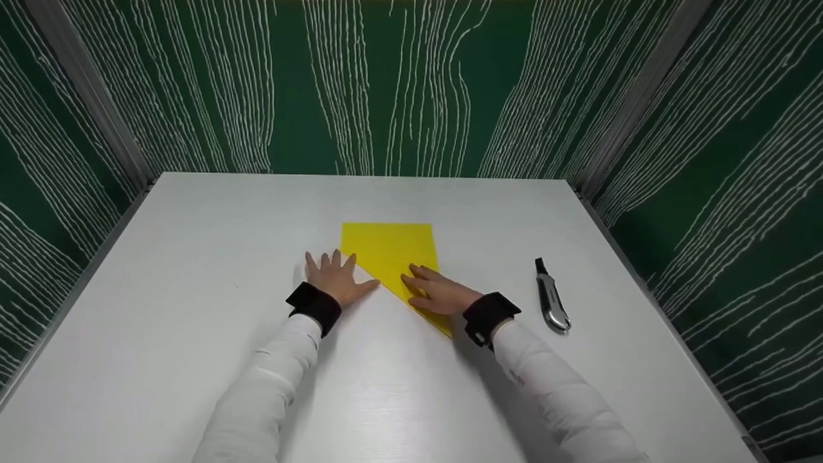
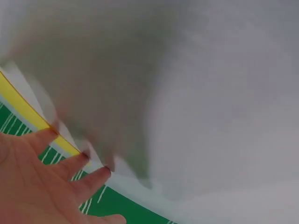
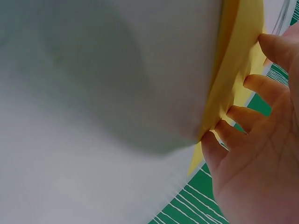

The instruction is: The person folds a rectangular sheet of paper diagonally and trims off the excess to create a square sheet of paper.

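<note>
A sheet of yellow paper [image 1: 389, 243] lies on the white table, folded so that a slanting edge runs from its upper left down to a point at the lower right. My left hand [image 1: 337, 283] rests with fingers spread at the left of that slanting edge, fingertips close to it. On the lower right part of the paper my right hand [image 1: 445, 293] lies with its fingers extended, pressing on the folded layer. From the right wrist, the fingertips touch the yellow paper [image 3: 238, 51] near its folded edge. The left wrist view shows a narrow yellow strip of paper [image 2: 23, 107] behind the fingers.
A grey and black utility knife [image 1: 551, 299] lies on the table to the right of my right hand. The white tabletop [image 1: 193, 257] is bordered by green panels [image 1: 424, 90] with white wavy lines at the back and sides. Black bands [image 1: 490, 316] circle both wrists.
</note>
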A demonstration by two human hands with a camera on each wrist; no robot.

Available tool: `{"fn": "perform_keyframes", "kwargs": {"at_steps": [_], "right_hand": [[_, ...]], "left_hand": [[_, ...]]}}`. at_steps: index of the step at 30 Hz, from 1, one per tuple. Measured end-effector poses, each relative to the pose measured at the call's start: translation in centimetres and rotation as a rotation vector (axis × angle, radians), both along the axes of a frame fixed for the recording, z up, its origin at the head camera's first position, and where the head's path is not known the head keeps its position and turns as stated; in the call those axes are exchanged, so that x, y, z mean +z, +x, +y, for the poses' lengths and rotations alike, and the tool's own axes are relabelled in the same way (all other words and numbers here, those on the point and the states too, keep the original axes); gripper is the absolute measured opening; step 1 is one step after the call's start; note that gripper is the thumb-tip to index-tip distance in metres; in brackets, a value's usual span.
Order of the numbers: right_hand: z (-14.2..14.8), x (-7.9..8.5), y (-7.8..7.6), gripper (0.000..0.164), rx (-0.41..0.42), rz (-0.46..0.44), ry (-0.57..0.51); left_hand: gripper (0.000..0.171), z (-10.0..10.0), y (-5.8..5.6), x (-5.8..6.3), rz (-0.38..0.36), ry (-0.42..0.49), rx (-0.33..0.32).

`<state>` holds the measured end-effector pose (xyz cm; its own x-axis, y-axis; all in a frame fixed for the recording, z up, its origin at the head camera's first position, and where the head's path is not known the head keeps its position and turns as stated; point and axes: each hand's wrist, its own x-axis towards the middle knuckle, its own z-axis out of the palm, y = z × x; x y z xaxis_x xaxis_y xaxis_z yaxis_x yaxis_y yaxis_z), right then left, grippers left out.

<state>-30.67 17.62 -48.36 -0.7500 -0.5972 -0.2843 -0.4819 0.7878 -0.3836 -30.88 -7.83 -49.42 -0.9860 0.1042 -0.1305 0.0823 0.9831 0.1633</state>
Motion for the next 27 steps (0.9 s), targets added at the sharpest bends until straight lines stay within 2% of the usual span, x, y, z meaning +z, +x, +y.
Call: {"fn": "perform_keyframes", "kwargs": {"at_steps": [6,11,15,19,22,27], "right_hand": [[0.0,-0.5,-0.2,0.063,0.019,-0.004,-0.006],[-0.2,-0.5,0.1,0.064,0.024,-0.010,-0.012],[-0.4,-0.5,0.3,0.064,0.026,-0.006,-0.004],[-0.6,-0.3,0.6,0.063,0.024,-0.013,-0.002],[-0.7,-0.1,0.7,0.063,0.024,-0.023,-0.005],[-0.8,0.0,0.8,0.063,0.037,-0.020,-0.006]], "left_hand": [[0.110,-0.4,0.1,-0.6,0.049,0.027,0.090],[0.112,-0.2,-0.4,-1.0,0.108,0.081,0.139],[0.111,0.0,-0.6,-0.8,0.117,0.070,0.156],[0.102,-0.2,-0.9,-0.7,0.098,0.102,0.169],[0.089,-0.5,-1.3,-0.6,0.104,0.187,0.197],[0.062,-1.1,-1.8,-0.1,0.156,0.359,0.237]]}}
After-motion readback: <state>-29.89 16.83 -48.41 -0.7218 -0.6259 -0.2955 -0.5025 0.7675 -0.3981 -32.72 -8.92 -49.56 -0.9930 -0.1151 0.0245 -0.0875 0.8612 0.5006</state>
